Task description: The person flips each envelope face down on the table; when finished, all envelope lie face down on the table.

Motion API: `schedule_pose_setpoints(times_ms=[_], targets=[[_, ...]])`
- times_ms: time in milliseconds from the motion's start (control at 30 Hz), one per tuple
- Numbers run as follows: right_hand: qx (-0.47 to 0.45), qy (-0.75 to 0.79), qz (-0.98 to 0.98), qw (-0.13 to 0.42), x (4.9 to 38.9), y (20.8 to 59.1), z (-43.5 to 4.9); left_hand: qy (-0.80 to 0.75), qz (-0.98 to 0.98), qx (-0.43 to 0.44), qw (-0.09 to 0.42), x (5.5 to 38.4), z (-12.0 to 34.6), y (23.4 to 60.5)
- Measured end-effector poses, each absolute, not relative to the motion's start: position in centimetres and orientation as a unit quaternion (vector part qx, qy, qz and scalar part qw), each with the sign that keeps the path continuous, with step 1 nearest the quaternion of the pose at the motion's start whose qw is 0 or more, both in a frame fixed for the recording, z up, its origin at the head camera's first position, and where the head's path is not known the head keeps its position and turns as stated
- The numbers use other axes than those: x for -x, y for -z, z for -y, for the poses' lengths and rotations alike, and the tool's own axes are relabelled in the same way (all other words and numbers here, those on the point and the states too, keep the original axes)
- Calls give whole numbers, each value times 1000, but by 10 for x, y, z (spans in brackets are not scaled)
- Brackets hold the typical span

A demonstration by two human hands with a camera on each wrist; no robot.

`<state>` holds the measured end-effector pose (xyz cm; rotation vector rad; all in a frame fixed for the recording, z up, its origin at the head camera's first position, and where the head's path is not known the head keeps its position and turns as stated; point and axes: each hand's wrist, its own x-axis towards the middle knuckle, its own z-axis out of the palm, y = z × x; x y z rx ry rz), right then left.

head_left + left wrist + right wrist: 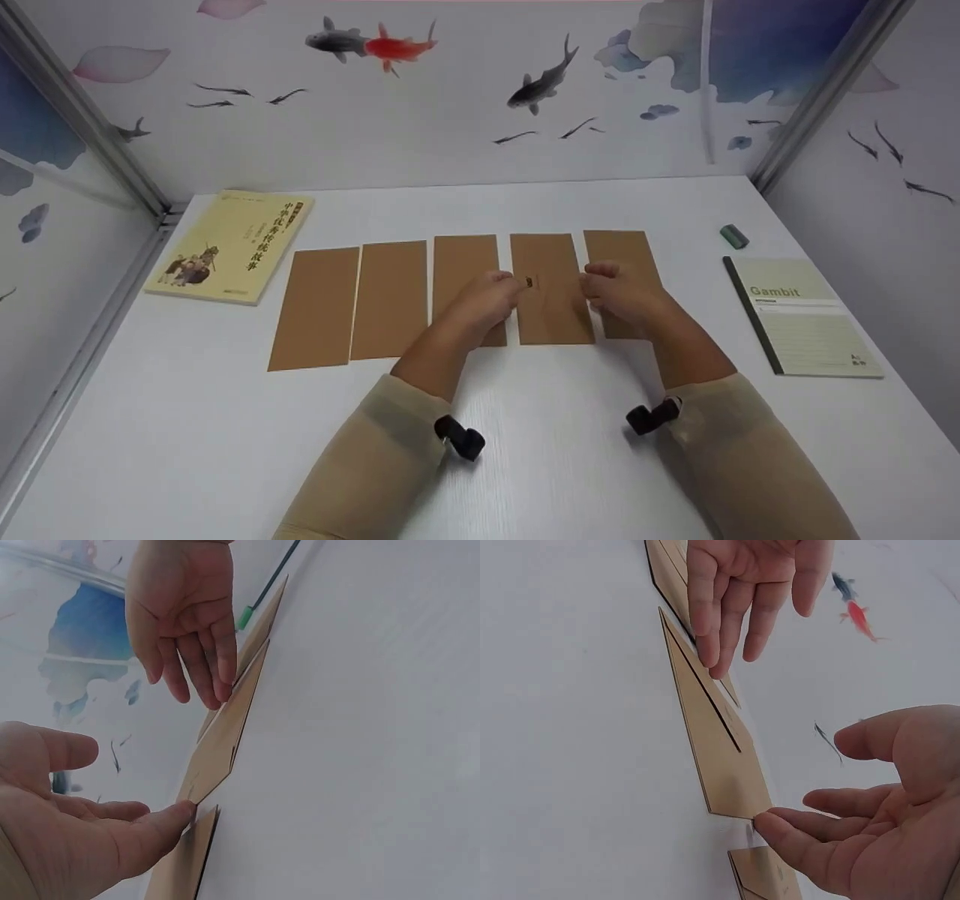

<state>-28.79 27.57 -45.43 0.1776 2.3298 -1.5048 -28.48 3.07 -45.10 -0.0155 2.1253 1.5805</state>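
Observation:
Several brown kraft-paper rectangles lie side by side in a row on the white table. My left hand [484,300] is over the middle rectangle [465,255], its fingertips at the left edge of the fourth rectangle [551,322]. At that rectangle's right side is my right hand [619,292], partly covering the last rectangle [621,244]. In the left wrist view, a left fingertip touches a corner of the fourth rectangle [214,754]; the right wrist view shows a right fingertip at its opposite side. Both hands have their fingers extended and thumbs apart, gripping nothing.
A yellow book [232,247] lies at the back left of the table. On the right are a pale green notebook [810,315] with a dark spine and a small green eraser-like block [734,237]. Printed wall panels [450,142] enclose the back and sides.

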Motion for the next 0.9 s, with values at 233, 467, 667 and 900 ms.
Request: schedule_pose_setpoints(times_ms=[233, 467, 667, 900], targets=[[-80, 566, -797, 194, 297, 449, -274, -666, -693, 29, 274, 300, -26, 446], [-76, 567, -798, 190, 298, 444, -271, -696, -672, 42, 250, 300, -27, 444], [-64, 568, -800, 181, 293, 445, -270, -693, -686, 29, 220, 301, -36, 449], [-52, 567, -803, 174, 281, 449, -263, -714, -670, -17, 202, 291, -55, 457]])
